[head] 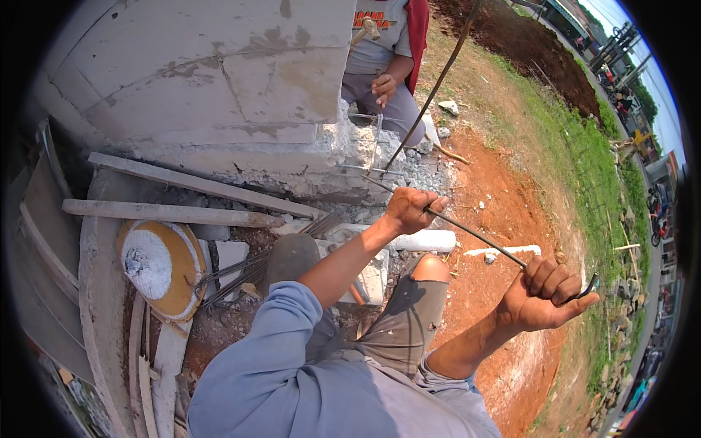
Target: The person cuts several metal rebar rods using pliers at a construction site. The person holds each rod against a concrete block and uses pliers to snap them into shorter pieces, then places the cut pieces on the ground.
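A thin steel reinforcing bar (476, 234) slants across the view before me, both my hands closed around it. My left hand (413, 211) grips it nearer its far end, palm down over the bar. Lower and to the right, my right hand (547, 290) holds the other part, where a short bent end sticks out beyond the fist. The bar's far tip lies by the broken concrete footing (350, 159), close to thin exposed steel bars (377, 142). A longer steel bar (432, 93) rises there at a steep tilt.
A co-worker's hand (384, 87) is beyond the block wall (219, 65), below a hammer (371, 28). Left lie wooden battens (175, 212), a cone-shaped hat (164, 268) and several thin steel rods (235, 274). A white pipe (427, 241) lies beyond my knees; red soil (493, 191) spreads right.
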Demonstrator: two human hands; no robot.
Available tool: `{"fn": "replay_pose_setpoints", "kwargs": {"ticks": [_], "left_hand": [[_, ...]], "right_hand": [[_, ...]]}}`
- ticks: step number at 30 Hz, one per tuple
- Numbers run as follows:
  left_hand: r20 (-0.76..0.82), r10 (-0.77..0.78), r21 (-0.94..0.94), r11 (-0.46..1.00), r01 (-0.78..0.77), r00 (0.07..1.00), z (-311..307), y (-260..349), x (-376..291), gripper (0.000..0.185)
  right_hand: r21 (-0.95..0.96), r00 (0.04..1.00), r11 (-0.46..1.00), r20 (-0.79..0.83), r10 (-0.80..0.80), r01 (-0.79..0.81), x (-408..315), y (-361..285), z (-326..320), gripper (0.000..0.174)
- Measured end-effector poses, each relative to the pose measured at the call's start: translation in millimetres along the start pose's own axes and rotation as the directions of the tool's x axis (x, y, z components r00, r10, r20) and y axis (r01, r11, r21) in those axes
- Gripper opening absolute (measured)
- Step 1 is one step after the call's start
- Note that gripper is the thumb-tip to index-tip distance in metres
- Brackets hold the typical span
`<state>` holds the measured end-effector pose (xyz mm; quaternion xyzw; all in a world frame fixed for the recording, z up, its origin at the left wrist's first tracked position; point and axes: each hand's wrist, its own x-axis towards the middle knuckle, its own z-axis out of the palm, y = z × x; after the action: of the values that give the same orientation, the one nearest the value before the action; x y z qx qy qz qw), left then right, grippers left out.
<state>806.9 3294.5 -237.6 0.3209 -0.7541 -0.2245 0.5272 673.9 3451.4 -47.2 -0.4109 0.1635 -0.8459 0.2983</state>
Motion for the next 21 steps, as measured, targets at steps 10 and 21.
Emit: {"fn": "replay_pose_setpoints", "kwargs": {"ticks": [10, 21], "left_hand": [[0.143, 0.018, 0.010, 1.000, -0.020, 0.990, 2.3, 15.7, -1.4, 0.044], [0.146, 0.021, -0.023, 1.000, -0.018, 0.989, -0.7, 24.9, -0.4, 0.044]], "right_hand": [[0.053, 0.998, 0.999, -0.064, 0.004, 0.000, 6.0, -15.6, -22.4, 0.061], [0.007, 0.996, 0.999, -0.070, -0.050, 0.051, 1.6, -27.4, -22.1, 0.060]]}}
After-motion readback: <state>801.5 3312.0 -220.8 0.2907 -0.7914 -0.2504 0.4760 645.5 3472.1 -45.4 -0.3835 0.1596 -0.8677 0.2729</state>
